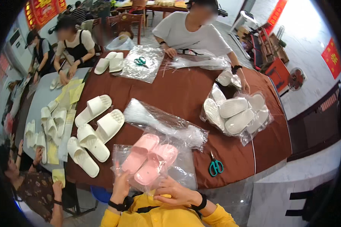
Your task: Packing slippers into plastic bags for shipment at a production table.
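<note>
A pair of pink slippers (pixel 147 174) lies inside a clear plastic bag (pixel 119 154) at the near edge of the table, toes pointing away from me. My left hand (pixel 121 188) grips the bag's near left corner by the heel of one slipper. Curled fingers of my right hand (pixel 174 192) pinch the bag's near right side. Beneath the bag lies more clear plastic film (pixel 185 166). Just beyond it stretches a bundle of white plastic ties (pixel 147 115) in a clear sleeve. Teal-handled scissors (pixel 216 167) rest to the right, blades away from me.
Loose white slippers (pixel 93 142) lie left on the brown tablecloth (pixel 140 89). Bagged white slippers (pixel 236 115) are piled at the right. Across the table a co-worker (pixel 195 34) reaches toward them. More teal scissors (pixel 141 61) lie on plastic bags. Other people work along the grey table (pixel 41 102).
</note>
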Available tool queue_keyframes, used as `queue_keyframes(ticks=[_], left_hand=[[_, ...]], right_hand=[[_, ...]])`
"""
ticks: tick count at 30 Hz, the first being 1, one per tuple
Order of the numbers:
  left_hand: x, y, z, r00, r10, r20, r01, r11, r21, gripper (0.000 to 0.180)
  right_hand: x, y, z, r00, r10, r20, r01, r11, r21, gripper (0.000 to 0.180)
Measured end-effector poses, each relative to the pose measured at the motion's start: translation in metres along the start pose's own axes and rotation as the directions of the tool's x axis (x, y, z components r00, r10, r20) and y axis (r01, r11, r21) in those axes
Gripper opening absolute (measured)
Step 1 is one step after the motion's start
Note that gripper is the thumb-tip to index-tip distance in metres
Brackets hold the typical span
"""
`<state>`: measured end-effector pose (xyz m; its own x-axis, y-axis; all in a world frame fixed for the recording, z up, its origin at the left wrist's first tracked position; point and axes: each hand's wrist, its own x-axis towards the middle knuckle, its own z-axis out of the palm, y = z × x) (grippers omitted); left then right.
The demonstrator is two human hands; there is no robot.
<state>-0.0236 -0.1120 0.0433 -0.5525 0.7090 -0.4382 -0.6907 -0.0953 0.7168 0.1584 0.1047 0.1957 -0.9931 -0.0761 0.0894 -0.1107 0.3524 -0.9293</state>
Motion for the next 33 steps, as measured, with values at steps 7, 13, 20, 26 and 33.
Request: queue_keyframes(ticks=[7,13,20,26,33], left_hand=[[0.015,0.084,0.06,0.998,0.019,0.063,-0.043,0.911,0.41,0.054],[0.054,0.053,-0.03,0.998,0.048,0.036,-0.059,0.863,0.502,0.063],[0.058,0.044,-0.034,0.998,-0.024,-0.057,0.026,1.0,0.018,0.049],[0.05,0.036,-0.036,0.999,-0.022,-0.03,0.024,0.998,0.056,0.038],[0.067,0.027,-0.045,0.999,-0.043,0.03,0.032,0.949,0.315,0.03]], right_hand=[[0.024,-0.037,0.009,0.934,-0.26,0.245,0.216,0.957,0.193,0.041],[-0.014,0.024,-0.022,0.92,0.305,-0.246,-0.226,0.926,0.301,0.026],[-0.058,0.174,-0.028,0.612,0.314,-0.726,-0.514,0.855,-0.064,0.041],[-0.05,0.164,-0.021,0.664,0.579,-0.473,-0.418,0.812,0.407,0.034],[-0.061,0.022,-0.047,0.764,0.629,-0.146,-0.383,0.623,0.681,0.032]])
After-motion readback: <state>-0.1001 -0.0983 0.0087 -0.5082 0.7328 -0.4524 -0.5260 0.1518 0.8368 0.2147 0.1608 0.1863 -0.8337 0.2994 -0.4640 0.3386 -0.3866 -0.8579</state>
